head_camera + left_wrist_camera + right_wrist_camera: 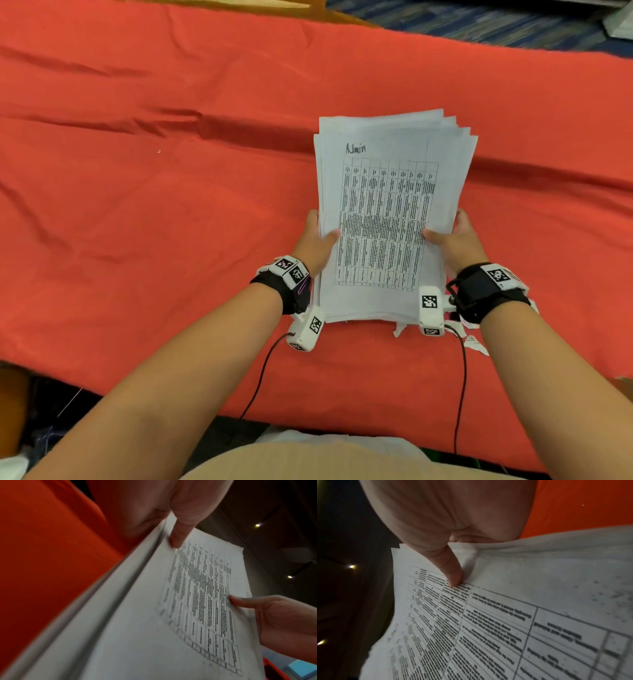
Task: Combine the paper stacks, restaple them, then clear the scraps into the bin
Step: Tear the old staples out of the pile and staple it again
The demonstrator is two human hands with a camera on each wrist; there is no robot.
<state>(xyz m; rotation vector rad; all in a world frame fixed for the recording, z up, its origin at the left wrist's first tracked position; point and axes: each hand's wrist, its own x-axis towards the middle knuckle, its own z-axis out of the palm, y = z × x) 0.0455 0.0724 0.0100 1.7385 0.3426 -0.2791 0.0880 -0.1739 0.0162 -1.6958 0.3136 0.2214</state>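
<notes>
A thick paper stack (383,219) with a printed table and a handwritten word on top is held upright-tilted above the red tablecloth (171,205), its top sheets fanned unevenly. My left hand (317,240) grips its left edge, thumb on the front page. My right hand (455,240) grips the right edge the same way. The left wrist view shows the paper stack (154,615) from its left edge with my left thumb (178,536) pressing it. In the right wrist view my right thumb (452,574) pinches the paper stack (505,615). Small paper scraps (476,342) lie under my right wrist.
The red cloth covers the whole table, wrinkled at the left and middle. Blue patterned carpet (479,24) shows beyond the far edge. A blue pad (302,669) appears low in the left wrist view. No stapler or bin is in view.
</notes>
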